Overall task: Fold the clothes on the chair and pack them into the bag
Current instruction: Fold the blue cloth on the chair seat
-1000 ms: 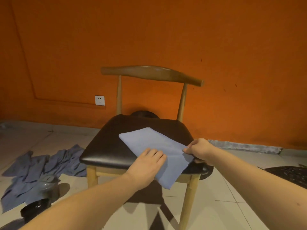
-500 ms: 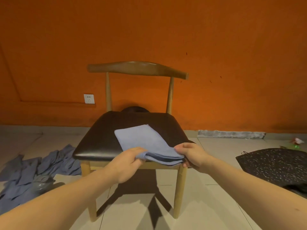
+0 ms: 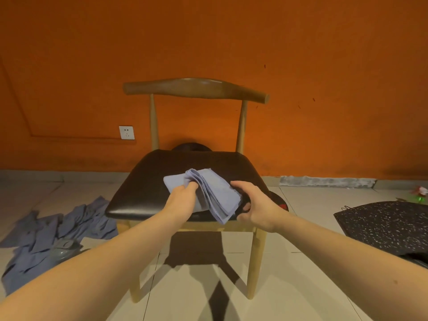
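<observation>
Folded again since half a second ago, the blue cloth (image 3: pixel 217 191) lies bunched over the front of the chair seat (image 3: pixel 143 181) — left hand (image 3: pixel 183 199) gripping its left side, right hand (image 3: pixel 254 202) cupped beside its right edge, hold unclear; hands apart.

An orange wall (image 3: pixel 301 54) stood behind, with a white socket (image 3: pixel 126 132) low on its left. Pale floor tiles (image 3: pixel 289 286) ran below. A grey strip (image 3: pixel 324 181) lay along the wall's foot. Far right lay something small, red and green (image 3: pixel 420 193), perhaps a wrapper.
</observation>
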{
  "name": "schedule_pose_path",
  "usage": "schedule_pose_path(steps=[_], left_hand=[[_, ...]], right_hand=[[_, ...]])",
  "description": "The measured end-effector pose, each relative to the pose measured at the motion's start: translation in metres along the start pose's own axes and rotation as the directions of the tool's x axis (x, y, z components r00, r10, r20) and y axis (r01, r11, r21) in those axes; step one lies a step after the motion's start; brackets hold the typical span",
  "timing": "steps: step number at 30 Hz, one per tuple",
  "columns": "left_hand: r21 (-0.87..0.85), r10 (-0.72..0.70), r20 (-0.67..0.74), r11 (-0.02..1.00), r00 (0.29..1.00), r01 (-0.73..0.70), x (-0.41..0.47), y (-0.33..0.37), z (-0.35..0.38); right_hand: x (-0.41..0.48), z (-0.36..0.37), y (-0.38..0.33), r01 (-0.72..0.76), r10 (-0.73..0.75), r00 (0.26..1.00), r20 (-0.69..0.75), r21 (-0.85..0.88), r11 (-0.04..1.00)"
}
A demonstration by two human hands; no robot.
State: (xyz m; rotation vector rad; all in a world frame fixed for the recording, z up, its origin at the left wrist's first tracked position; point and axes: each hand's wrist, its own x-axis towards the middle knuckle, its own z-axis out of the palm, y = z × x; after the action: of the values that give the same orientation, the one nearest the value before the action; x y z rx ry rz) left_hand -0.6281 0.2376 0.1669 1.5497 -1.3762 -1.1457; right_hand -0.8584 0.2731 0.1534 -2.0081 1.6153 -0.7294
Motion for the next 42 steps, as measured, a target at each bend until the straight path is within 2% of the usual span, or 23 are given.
schedule_pose_path(steps=[3, 7, 10, 13, 15, 17, 19, 21, 25, 28, 32, 37, 40, 42], left_hand=[[-0.153, -0.123, -0.041, 0.981, 0.992, 0.115, 0.01, 0.005, 0.004], [-0.233, -0.194, -0.041, 0.956, 0.98, 0.179, 0.015, 0.005, 0.002], [-0.294, -0.227, -0.023, 0.932, 0.974, 0.21, 0.017, 0.009, -0.001], [-0.283, -0.233, -0.011, 0.934, 0.973, 0.22, 0.02, 0.009, -0.001], [-0.278, -0.229, -0.003, 0.935, 0.974, 0.219, 0.022, 0.009, -0.002], [-0.265, -0.211, -0.011, 0.943, 0.977, 0.2, 0.022, 0.01, -0.006], [-0.229, -0.152, -0.027, 0.963, 0.988, 0.142, 0.023, 0.01, -0.01], [-0.175, -0.054, -0.022, 0.983, 0.998, 0.049, 0.026, 0.013, -0.017], [-0.139, 0.067, -0.02, 0.988, 0.998, -0.069, 0.043, 0.025, -0.031], [-0.097, 0.104, -0.132, 0.988, 0.986, -0.118, 0.063, 0.03, -0.038], [-0.008, 0.084, -0.228, 0.996, 0.97, -0.088, 0.091, 0.025, -0.045], [0.293, 0.195, -0.214, 0.948, 0.957, -0.127, 0.115, 0.014, -0.049], [0.47, 0.212, -0.231, 0.879, 0.95, -0.082, 0.125, 0.004, -0.049], [0.527, 0.192, -0.242, 0.849, 0.951, -0.037, 0.129, -0.004, -0.048]], right_hand=[[0.007, 0.016, 0.007, 0.092, -0.089, 0.996, 0.02, -0.223, 0.971], [0.013, 0.027, 0.007, 0.119, -0.164, 0.98, -0.115, -0.326, 0.938], [0.016, 0.029, 0.007, 0.101, -0.161, 0.973, -0.163, -0.328, 0.939], [0.023, 0.028, 0.006, 0.167, -0.258, 0.932, -0.254, -0.333, 0.928], [0.029, 0.024, 0.002, 0.168, -0.241, 0.922, -0.302, -0.249, 0.954], [0.037, 0.016, -0.004, 0.132, -0.159, 0.939, -0.304, -0.106, 0.986], [0.047, 0.008, -0.009, 0.114, -0.078, 0.965, -0.252, 0.129, 0.985], [0.061, 0.002, -0.015, 0.064, 0.009, 0.978, -0.209, 0.341, 0.938], [0.099, -0.005, -0.028, -0.105, 0.194, 0.966, -0.171, 0.43, 0.897], [0.13, -0.005, -0.031, -0.214, 0.299, 0.944, -0.142, 0.427, 0.879], [0.16, 0.002, -0.032, -0.306, 0.367, 0.922, -0.127, 0.344, 0.888], [0.181, 0.015, -0.03, -0.358, 0.387, 0.904, -0.181, 0.174, 0.917], [0.186, 0.021, -0.029, -0.383, 0.388, 0.9, -0.197, 0.063, 0.922], [0.189, 0.024, -0.026, -0.402, 0.4, 0.896, -0.192, 0.03, 0.915]])
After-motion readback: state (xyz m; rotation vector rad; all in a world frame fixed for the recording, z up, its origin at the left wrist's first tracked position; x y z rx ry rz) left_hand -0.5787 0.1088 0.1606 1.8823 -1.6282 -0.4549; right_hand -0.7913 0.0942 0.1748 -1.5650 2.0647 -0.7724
